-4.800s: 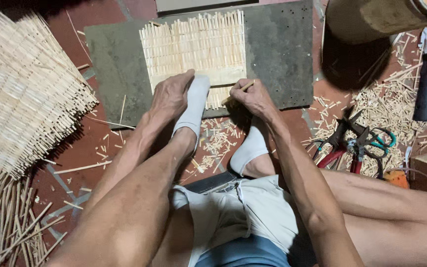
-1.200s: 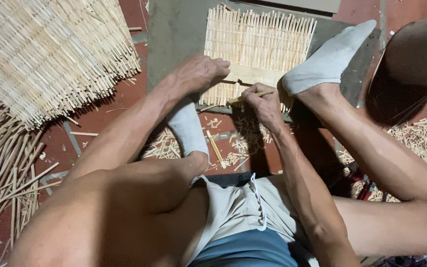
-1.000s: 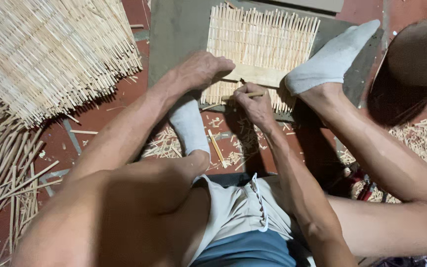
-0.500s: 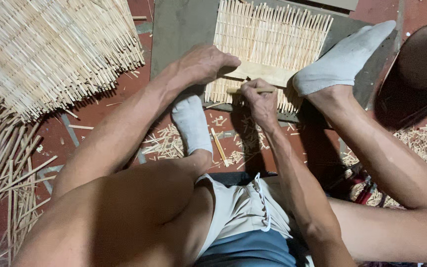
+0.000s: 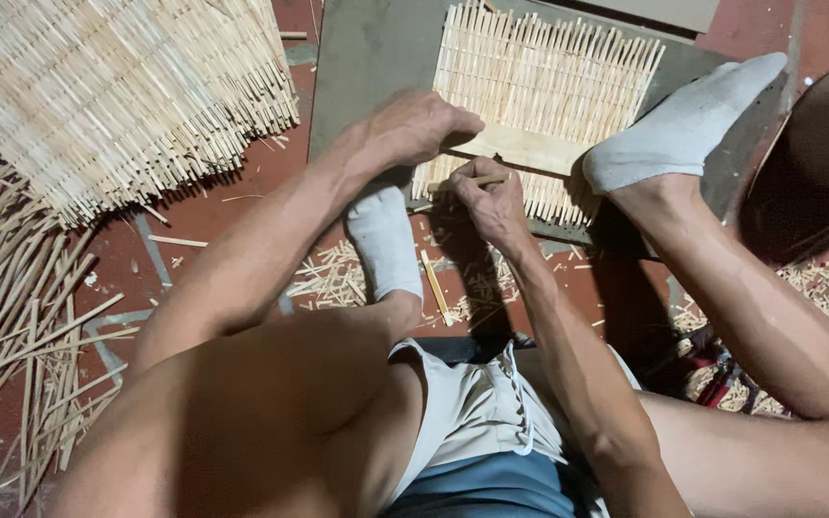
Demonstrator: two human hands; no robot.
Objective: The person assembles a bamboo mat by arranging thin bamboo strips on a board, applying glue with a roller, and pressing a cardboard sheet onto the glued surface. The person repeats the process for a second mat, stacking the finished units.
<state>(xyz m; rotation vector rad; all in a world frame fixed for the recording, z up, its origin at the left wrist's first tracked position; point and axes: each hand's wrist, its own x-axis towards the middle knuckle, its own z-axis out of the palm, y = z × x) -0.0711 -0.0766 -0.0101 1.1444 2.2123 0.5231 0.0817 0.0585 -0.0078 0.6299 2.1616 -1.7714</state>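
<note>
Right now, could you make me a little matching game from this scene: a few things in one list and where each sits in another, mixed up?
Things:
1. small pale woven bamboo mat
2. large stack of woven bamboo mats
3. loose bamboo sticks
4. thin bamboo strip

Places:
A. scattered on the red floor at far left
B. pinched in the right hand
C. on the grey board, under the left hand and a socked foot
D. upper left, on the floor

Pairs: 1-C, 2-D, 3-A, 4-B

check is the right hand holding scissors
No, the right hand pinches a thin bamboo strip at the woven mat.
</note>
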